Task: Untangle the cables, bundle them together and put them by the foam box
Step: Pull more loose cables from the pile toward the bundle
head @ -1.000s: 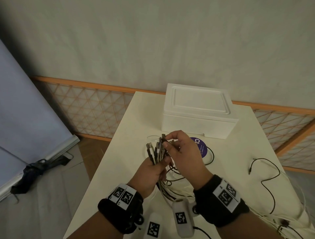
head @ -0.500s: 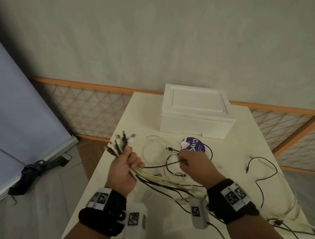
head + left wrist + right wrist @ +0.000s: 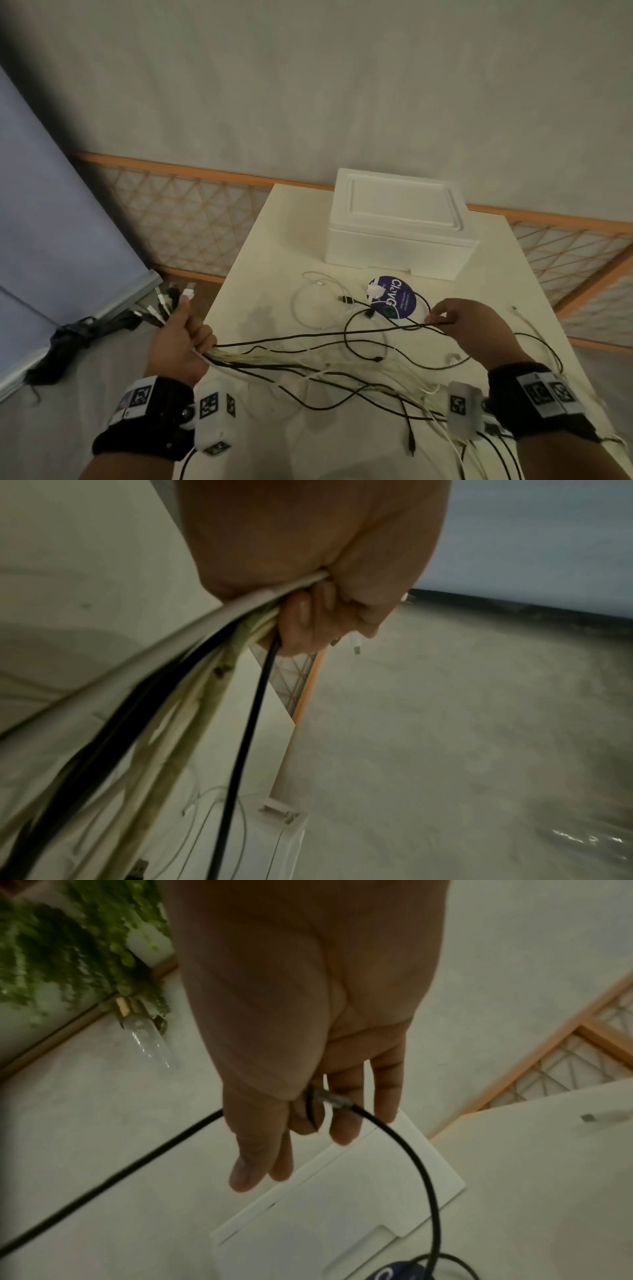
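Observation:
My left hand (image 3: 186, 337) grips a bundle of black and white cables (image 3: 274, 359) beyond the table's left edge, its plug ends (image 3: 171, 298) sticking up past the thumb. In the left wrist view the fist (image 3: 318, 610) is curled round those cables (image 3: 192, 696). From the fist the cables fan right across the table. My right hand (image 3: 455, 318) pinches one black cable (image 3: 342, 337) and holds it taut, in front of the white foam box (image 3: 397, 229). In the right wrist view the black cable (image 3: 404, 1139) passes between my fingers (image 3: 346, 1123).
A purple round sticker (image 3: 394, 299) and a loose white cable loop (image 3: 308, 291) lie before the box. More cables trail off the table's right side (image 3: 534, 346). The white table (image 3: 274, 240) ends at a lattice panel (image 3: 178, 212). A dark bundle (image 3: 78, 329) lies on the floor at left.
My hands have drawn apart: the left carried the bundle out past the table's left edge, the right moved right along one black cable, which now stretches between them.

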Motion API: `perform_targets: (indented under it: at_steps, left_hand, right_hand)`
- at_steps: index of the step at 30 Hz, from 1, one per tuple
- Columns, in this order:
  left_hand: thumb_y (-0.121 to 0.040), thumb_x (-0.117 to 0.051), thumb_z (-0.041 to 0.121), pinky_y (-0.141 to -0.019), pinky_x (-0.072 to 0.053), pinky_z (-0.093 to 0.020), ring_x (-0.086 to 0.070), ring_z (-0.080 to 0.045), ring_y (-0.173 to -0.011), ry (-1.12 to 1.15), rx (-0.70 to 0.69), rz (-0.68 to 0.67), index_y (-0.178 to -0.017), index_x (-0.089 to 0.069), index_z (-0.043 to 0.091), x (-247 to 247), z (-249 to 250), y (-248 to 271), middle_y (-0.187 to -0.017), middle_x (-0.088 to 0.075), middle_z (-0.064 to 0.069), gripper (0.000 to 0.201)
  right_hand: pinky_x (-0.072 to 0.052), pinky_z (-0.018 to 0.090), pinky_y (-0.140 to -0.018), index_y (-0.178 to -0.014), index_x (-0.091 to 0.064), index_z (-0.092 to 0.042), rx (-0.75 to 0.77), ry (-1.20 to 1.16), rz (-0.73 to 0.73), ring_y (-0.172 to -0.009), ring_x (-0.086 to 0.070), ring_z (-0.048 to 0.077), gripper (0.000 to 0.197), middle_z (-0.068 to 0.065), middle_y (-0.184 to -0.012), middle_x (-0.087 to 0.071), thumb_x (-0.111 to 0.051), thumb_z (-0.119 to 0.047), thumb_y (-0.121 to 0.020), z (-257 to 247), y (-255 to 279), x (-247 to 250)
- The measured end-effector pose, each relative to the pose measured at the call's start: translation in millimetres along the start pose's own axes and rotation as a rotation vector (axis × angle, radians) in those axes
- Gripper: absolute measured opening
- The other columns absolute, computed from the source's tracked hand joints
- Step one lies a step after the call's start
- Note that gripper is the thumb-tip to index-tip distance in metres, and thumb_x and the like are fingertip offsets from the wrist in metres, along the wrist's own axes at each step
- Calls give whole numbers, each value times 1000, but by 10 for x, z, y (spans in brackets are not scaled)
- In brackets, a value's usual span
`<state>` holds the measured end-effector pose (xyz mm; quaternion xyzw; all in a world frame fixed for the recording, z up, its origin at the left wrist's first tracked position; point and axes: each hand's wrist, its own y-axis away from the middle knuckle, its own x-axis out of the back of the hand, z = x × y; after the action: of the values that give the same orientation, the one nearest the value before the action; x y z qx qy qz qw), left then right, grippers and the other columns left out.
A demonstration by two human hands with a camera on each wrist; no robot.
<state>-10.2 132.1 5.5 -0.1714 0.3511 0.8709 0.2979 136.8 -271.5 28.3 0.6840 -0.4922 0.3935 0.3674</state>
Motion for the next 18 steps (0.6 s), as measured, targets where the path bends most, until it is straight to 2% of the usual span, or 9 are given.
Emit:
perform_targets:
  at_steps: [4,7,9,11,13,14,16,18]
  left_hand:
    - [-94,-55,39,-35,-16,-18,-17,-7,-36,24,36,34,-58,-38,25,86,41,-85,-46,-20,9,43]
    - [-93,-57,40,-35,-16,-19,-17,-7,-36,41,39,44,-57,-35,25,99,83,-69,-46,-20,9,46]
    - [-93,-57,40,-34,-17,-20,-18,-7,-36,44,31,53,-57,-36,24,92,105,-46,-46,-21,9,45]
    - [-93,-57,40,-34,-17,-20,-18,-7,-36,52,32,53,-57,-37,24,93,123,-41,-46,-21,9,44]
    - [-92,-58,42,-34,-17,-20,-18,-7,-37,60,30,46,-58,-38,25,112,144,-59,-47,-21,9,43]
    - [-91,-59,42,-34,-17,-19,-18,-7,-37,63,25,49,-58,-38,25,129,161,-71,-47,-21,9,43]
    - [-92,-58,43,-33,-17,-19,-18,-6,-36,67,17,68,-57,-37,25,179,207,-90,-46,-22,9,44]
    - [-92,-57,42,-32,-18,-18,-19,-7,-35,71,17,81,-56,-36,25,243,255,-97,-44,-22,9,46]
  right_hand:
    - [-29,12,-55,-59,-51,-35,48,11,-42,-65,-48,-1,30,-11,-66,-53,-74,-39,-77,57,52,-125]
    - [-33,17,-54,-58,-56,-19,-20,-51,-146,-61,-53,10,32,-3,-61,-57,-70,-36,-81,77,83,-148]
    - [-37,25,-56,-61,-59,-11,-53,-75,-136,-60,-55,15,40,0,-59,-58,-73,-45,-75,134,84,-123]
    - [-38,26,-57,-63,-58,-15,-69,-15,-103,-63,-53,11,43,-3,-62,-58,-76,-54,-66,210,93,-105]
    - [-42,27,-65,-64,-57,-24,-75,77,-83,-68,-54,7,37,-7,-67,-59,-77,-56,-65,279,126,-88]
    - [-42,29,-68,-65,-56,-26,-67,152,-35,-69,-54,7,34,-9,-67,-58,-76,-53,-68,312,151,-79]
    - [-40,30,-64,-64,-55,-22,-26,225,196,-66,-51,15,28,-8,-66,-55,-77,-37,-75,433,175,-77]
    - [-44,34,-61,-67,-55,-13,-65,115,433,-66,-54,29,24,6,-67,-56,-75,-22,-78,572,195,-82]
